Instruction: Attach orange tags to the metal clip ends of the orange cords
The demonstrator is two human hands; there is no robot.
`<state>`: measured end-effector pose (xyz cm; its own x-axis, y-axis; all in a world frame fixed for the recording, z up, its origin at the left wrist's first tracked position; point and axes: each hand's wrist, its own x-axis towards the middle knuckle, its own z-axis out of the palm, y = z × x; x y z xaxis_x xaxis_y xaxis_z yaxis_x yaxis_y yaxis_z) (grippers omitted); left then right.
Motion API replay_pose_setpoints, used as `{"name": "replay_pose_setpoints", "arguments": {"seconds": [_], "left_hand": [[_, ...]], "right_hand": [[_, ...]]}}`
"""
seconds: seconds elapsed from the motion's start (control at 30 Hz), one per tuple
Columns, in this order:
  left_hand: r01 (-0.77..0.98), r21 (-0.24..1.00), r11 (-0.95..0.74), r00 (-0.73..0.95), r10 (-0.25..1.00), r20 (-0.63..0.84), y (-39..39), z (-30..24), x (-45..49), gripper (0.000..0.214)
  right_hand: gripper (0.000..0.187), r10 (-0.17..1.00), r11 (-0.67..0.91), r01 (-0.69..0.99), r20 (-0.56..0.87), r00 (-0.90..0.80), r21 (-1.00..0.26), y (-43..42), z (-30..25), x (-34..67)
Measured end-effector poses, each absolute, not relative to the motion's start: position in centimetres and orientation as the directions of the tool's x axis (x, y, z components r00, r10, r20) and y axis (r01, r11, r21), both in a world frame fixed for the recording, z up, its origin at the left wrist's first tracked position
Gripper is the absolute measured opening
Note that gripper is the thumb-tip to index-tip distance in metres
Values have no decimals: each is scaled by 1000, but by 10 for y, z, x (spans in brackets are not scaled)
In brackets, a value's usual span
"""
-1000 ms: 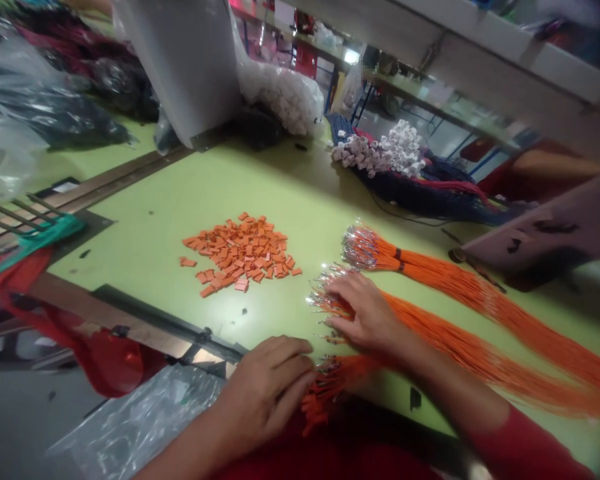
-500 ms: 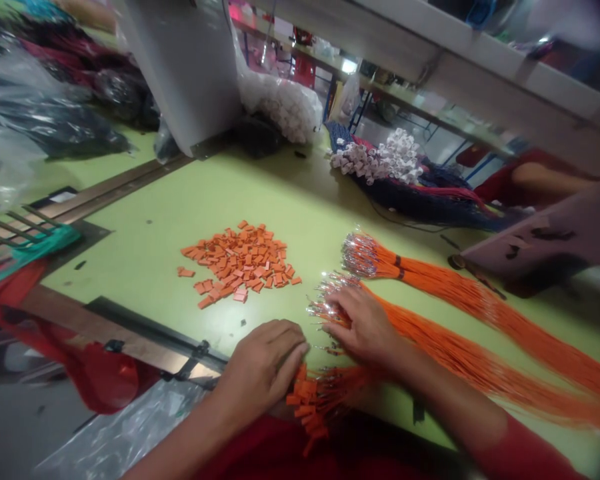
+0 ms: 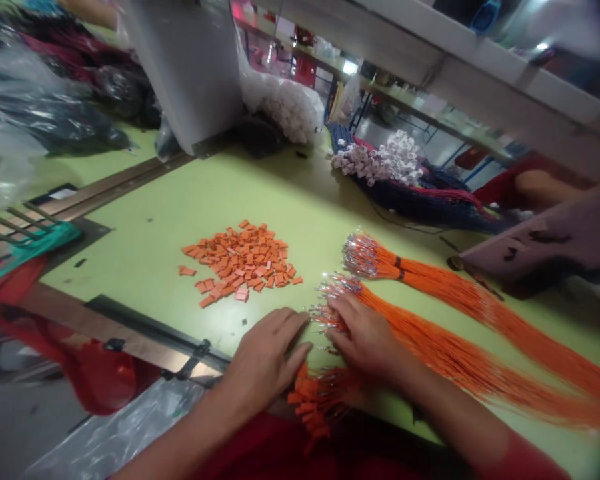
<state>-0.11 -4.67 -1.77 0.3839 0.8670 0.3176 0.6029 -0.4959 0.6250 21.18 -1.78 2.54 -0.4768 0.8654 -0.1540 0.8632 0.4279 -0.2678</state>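
Orange wires [image 3: 430, 347] lie in a loose bundle across the green bench [image 3: 180, 193], and our right hand [image 3: 365, 333] presses on their metal-tipped ends; we cannot tell whether its grip has closed on any wire. Our left hand [image 3: 263, 363] rests flat just beside it, grip released, touching wires already fitted with orange housings [image 3: 313, 400] at the bench edge. A tied second bundle [image 3: 455, 287] lies beyond, and a pile of loose orange housings [image 3: 240, 263] sits to the left. At the back, a clear bag [image 3: 280, 100] holds white parts.

Since a second ago our left hand has opened and slid nearer our right, uncovering the housed ends.

White connectors [image 3: 380, 157] on dark wires lie farther back, near another person's arm [image 3: 545, 187].
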Motion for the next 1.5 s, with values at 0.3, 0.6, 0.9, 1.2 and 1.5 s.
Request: {"name": "replay_pose_setpoints", "arguments": {"seconds": [0.3,0.6,0.9,1.2,1.5], "left_hand": [[637,552,-537,538,824,180,-8,-5,15,11],[646,424,-635,609,763,216,-13,-10,20,15],[678,317,-663,615,748,249,-22,-15,20,19],[720,302,-624,619,775,125,-19,-10,25,12],[679,304,-668,662,737,138,-13,-2,23,11]], "right_hand": [[26,842,453,809,-118,-526,-375,-20,23,215],[12,883,444,760,86,-462,-476,8,29,234],[9,875,480,713,223,-429,-512,15,14,239],[44,787,552,712,-11,-617,-435,-13,27,227],[8,830,525,775,9,-558,-352,-14,14,210]]}}
